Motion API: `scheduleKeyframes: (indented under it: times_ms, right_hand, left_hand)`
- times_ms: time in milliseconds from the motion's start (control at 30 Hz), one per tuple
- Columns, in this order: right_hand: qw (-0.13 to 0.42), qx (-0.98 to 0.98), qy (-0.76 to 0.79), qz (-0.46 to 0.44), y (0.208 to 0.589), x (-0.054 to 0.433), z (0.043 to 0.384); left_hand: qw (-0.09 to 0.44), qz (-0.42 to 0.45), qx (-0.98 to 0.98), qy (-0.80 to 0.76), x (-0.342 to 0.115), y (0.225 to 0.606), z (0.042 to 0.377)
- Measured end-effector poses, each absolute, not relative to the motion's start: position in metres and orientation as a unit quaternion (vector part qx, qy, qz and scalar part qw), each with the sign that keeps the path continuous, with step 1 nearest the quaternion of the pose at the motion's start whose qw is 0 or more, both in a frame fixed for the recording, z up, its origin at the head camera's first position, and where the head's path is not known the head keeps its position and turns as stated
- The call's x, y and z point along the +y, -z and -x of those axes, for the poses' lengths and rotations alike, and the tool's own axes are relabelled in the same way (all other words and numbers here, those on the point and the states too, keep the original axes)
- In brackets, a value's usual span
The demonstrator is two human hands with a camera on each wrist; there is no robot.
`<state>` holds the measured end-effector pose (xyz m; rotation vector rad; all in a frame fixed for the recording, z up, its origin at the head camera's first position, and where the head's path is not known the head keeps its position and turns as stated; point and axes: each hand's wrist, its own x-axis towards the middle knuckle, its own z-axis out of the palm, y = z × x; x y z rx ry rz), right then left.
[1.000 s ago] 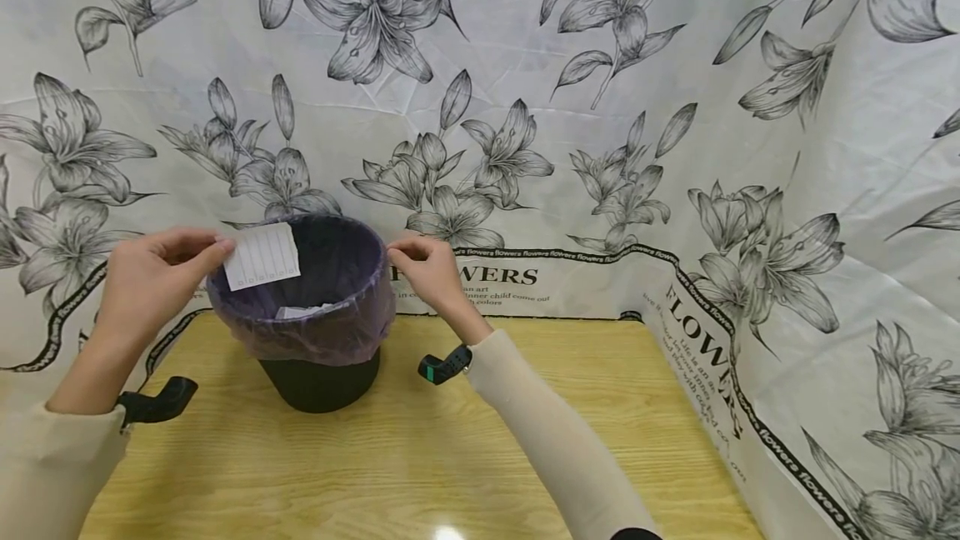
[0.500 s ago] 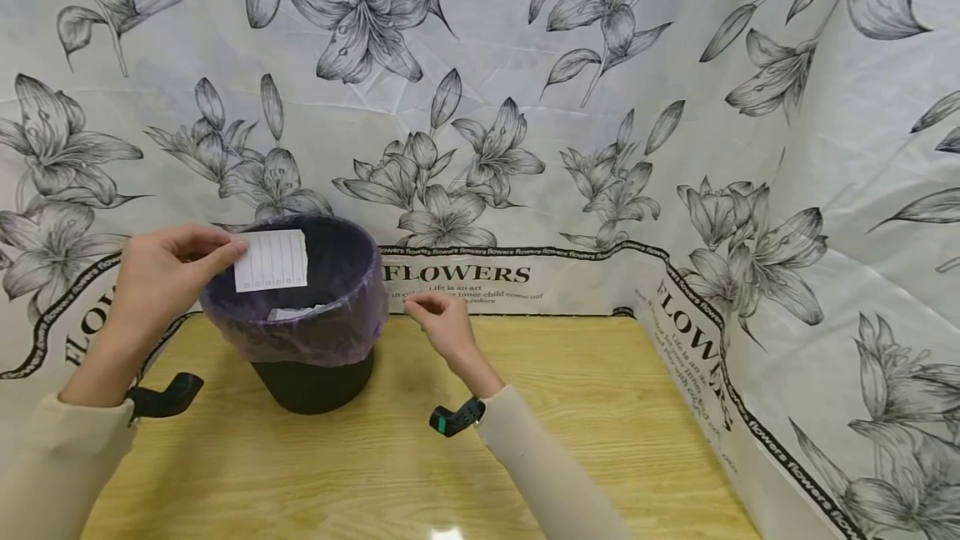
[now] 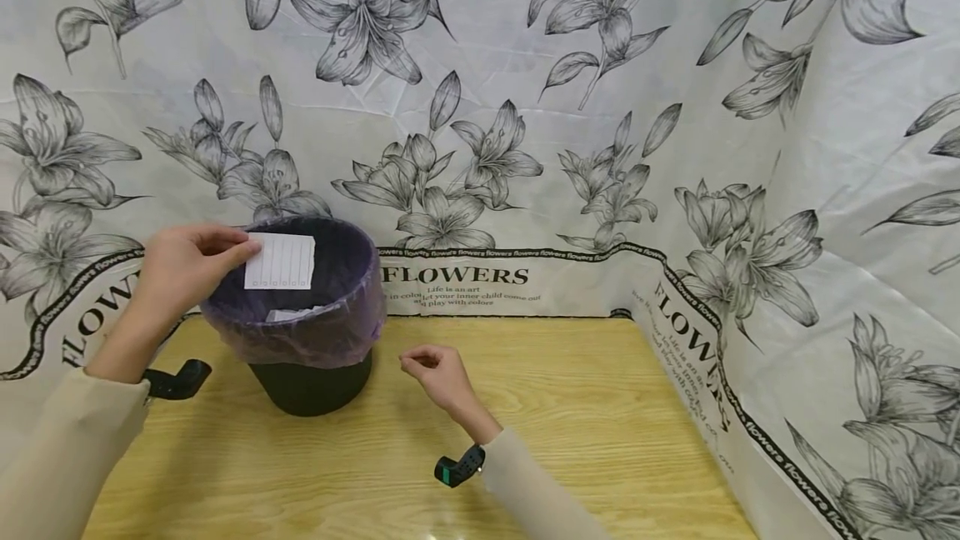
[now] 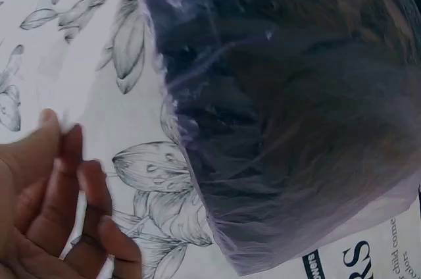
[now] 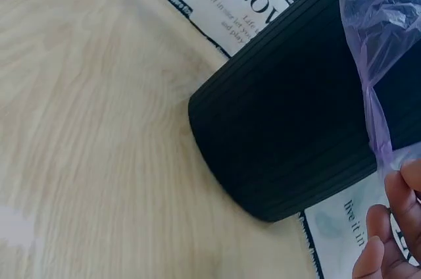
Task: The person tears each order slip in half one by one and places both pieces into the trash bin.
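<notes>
My left hand [image 3: 183, 269] pinches a small lined paper slip [image 3: 281, 263] between thumb and fingers. It hangs over the mouth of a dark bin [image 3: 311, 390], with little boxes printed along its bottom edge. In the left wrist view the slip [image 4: 82, 85] is a pale blur above the fingertips. A purple bin bag [image 3: 330, 336] lines the bin and is folded over its rim. Inside lies some white paper [image 3: 288, 315]. To the right of the bin, my right hand [image 3: 442, 377] is apart from the bag in the head view, its fingers loosely curled, holding nothing visible.
The bin stands at the left back of a wood-grain table [image 3: 570, 415]. Behind it and along the right hangs a white cloth [image 3: 465, 40] printed with flowers and lettering. A black wrist device [image 3: 459, 467] sits on the right forearm, another [image 3: 178, 380] on the left.
My right hand has left the bag's rim and moved down and toward me. The left hand has shifted slightly right with the paper slip, which now hangs straighter over the bin.
</notes>
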<state>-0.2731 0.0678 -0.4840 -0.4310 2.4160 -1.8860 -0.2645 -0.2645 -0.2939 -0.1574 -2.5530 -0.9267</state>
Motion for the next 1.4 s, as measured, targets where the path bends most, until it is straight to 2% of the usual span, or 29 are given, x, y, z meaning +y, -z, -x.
scheduleKeyframes:
  times_ms: [333,533,700,867,1033,1200,1400]
  right_hand:
    - [0.028,0.781,0.614,0.107,0.49,0.098,0.261]
    - [0.027,0.782,0.618,0.075,0.5,0.117,0.257]
    - [0.017,0.787,0.612,0.072,0.492,0.129,0.245]
    - [-0.001,0.797,0.601,0.068,0.483,0.138,0.233]
    - [-0.027,0.815,0.574,0.07,0.498,0.149,0.235]
    - [-0.043,0.82,0.567,0.064,0.508,0.158,0.238]
    - [-0.056,0.827,0.558,0.044,0.509,0.164,0.238]
  left_hand:
    - [0.188,0.067,-0.937,0.288,-0.271,0.296,0.274]
    - [0.178,0.079,-0.933,0.302,-0.274,0.299,0.272]
    - [0.173,0.09,-0.929,0.314,-0.271,0.303,0.266]
    - [0.213,0.112,-0.915,0.325,-0.252,0.302,0.253]
    - [0.235,0.142,-0.896,0.349,-0.227,0.302,0.237]
    - [0.228,0.163,-0.881,0.382,-0.204,0.307,0.222]
    - [0.187,0.214,-0.859,0.426,-0.171,0.336,0.21]
